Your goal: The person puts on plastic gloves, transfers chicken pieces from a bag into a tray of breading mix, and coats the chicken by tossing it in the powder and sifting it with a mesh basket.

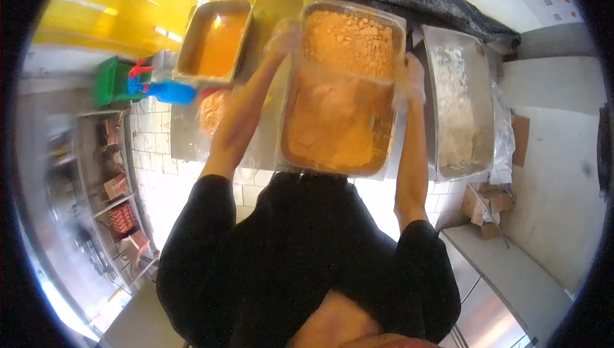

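A rectangular wire-mesh sieve (350, 41) full of lumpy orange breading flour sits over the far end of a deep steel pan (286, 156), which is also filled with orange flour. My left hand (284, 36), in a clear plastic glove, grips the sieve's left rim. My right hand (409, 81), gloved the same way, holds its right rim. Both bare forearms reach out from black sleeves on either side of the pan.
A steel pan of orange liquid (216, 41) stands to the left, and a pan of white floured pieces (455, 108) to the right. A blue utensil (169, 92) and a green bin (114, 81) lie far left. Cardboard boxes (486, 206) sit lower right, shelves (118, 194) lower left.
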{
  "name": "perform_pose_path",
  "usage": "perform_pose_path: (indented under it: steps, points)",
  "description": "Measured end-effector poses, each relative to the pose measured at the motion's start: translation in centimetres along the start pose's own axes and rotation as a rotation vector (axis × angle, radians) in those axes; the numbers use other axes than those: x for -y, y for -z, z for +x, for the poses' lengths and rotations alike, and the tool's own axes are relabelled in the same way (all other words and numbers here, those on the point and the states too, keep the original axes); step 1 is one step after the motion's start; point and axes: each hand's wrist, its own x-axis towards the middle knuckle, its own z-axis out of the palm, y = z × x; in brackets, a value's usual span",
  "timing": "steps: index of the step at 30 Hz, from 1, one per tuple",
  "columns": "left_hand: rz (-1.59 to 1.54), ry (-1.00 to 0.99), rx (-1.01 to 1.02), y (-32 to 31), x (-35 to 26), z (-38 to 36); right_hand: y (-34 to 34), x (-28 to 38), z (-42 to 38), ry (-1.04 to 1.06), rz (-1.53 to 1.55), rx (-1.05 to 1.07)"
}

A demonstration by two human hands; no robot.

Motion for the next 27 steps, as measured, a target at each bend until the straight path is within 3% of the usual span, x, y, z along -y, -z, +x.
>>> perform_pose_path:
  steps: [3, 4, 6, 7, 9, 10, 11, 13, 14, 16, 17, 19, 21, 23, 27]
  points:
    - [0.031, -0.016, 0.079, -2.8, 2.9, 1.6, 2.3, 1.2, -0.1, -0.153, 0.149, 0.092]
    - [0.045, -0.024, 0.13, -4.1, 3.4, 1.4, -0.1, -1.1, 0.7, -0.158, 0.148, 0.1]
    - [0.067, -0.061, 0.202, -4.9, 2.3, 1.4, -5.9, -7.5, 3.1, 0.116, 0.029, 0.024]
    - [0.077, -0.077, 0.22, -4.5, 1.4, 1.6, -4.5, -6.9, 2.5, 0.111, 0.03, 0.015]
    - [-0.128, 0.058, -0.048, -2.5, -0.2, -0.6, -0.6, -3.0, 0.5, 0.008, 0.022, -0.086]
    - [-0.196, 0.106, -0.143, -2.4, 0.3, -0.9, 0.0, -2.2, 1.0, -0.152, 0.015, 0.042]
    - [0.285, -0.029, -0.173, -5.2, 2.3, -0.1, -0.7, -2.0, 0.9, -0.146, 0.014, 0.055]
    - [0.76, -0.186, -0.2, -4.9, 1.2, -0.3, -1.5, -2.0, 0.6, 0.012, 0.09, 0.026]
    - [0.185, -0.041, -0.222, -0.5, -1.6, -1.8, -0.5, -1.3, 0.5, 0.009, 0.089, 0.017]
    - [-0.388, 0.109, -0.22, 2.0, -2.6, -2.9, 2.0, 0.7, -0.3, -0.237, 0.056, 0.109]
    - [-0.2, 0.057, -0.221, 2.1, -1.8, -2.6, 0.9, 0.3, 0.0, -0.232, 0.056, 0.112]
    - [0.166, -0.054, -0.204, 1.4, -0.8, -2.3, -1.6, -1.7, -0.2, 0.019, 0.036, -0.096]
    - [0.537, -0.189, -0.199, 1.5, -0.5, -0.8, -0.9, -2.4, 0.2, -0.074, 0.073, -0.013]
    - [0.519, -0.202, -0.198, 1.7, 0.2, -0.4, -0.5, -1.8, 0.3, -0.147, 0.118, 0.083]
    - [0.422, -0.24, -0.178, 0.4, -0.1, -0.5, -1.6, -3.1, 0.3, 0.001, 0.033, 0.002]
